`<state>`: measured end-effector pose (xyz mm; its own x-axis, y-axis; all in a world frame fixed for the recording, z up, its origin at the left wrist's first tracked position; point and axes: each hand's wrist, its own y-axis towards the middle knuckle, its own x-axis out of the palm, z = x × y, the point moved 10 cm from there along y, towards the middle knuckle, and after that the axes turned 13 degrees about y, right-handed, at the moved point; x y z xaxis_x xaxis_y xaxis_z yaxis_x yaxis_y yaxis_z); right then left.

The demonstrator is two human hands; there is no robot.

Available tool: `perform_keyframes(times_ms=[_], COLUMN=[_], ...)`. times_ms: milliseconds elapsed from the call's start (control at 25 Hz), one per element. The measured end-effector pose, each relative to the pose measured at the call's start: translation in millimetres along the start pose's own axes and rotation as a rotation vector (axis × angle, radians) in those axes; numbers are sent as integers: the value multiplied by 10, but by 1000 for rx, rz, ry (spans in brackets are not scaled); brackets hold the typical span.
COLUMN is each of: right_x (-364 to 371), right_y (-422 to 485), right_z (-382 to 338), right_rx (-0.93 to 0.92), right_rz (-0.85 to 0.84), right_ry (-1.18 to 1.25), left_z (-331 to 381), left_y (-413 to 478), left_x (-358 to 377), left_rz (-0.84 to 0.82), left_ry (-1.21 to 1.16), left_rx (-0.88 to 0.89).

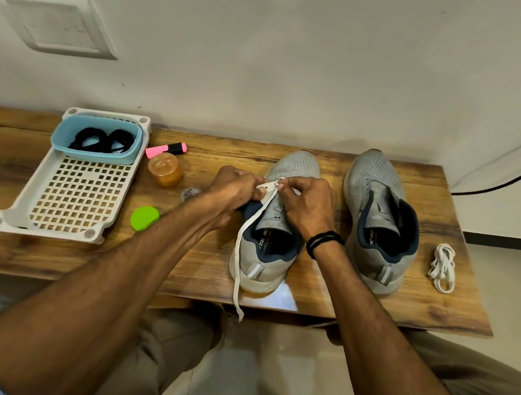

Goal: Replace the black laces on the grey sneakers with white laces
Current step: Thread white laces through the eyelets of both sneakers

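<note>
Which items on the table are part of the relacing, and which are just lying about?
Job: sneaker being laced, white lace pinched by left hand and right hand, unlaced sneaker, bundled white lace, black laces in blue tub.
Lying about: pink highlighter, amber jar, green lid, white basket.

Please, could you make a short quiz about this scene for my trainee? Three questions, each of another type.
1. True or false: the black laces lie in the blue tub.
2. The left hand and right hand thread a white lace into: A) the sneaker nearer the basket; B) the other sneaker.
3. Fill in: the bundled spare lace lies on the ___.
Key: 1 true; 2 A; 3 table.
</note>
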<state>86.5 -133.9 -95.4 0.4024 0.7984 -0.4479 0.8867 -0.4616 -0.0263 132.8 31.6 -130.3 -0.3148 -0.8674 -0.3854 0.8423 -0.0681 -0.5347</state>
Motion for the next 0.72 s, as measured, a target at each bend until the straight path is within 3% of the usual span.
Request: perform_keyframes(times_ms=[480,720], right_x=[29,-37], right_y=[-13,-95], right_z=[-76,-109], right_rx=[-1,32], right_rz=[-4,106], right_ry=[-116,-143], left_z=[94,210], left_y=[-103,-231], left_x=[-65,-47], left_rz=[88,157], left_ry=[128,252], left_rx=[87,174])
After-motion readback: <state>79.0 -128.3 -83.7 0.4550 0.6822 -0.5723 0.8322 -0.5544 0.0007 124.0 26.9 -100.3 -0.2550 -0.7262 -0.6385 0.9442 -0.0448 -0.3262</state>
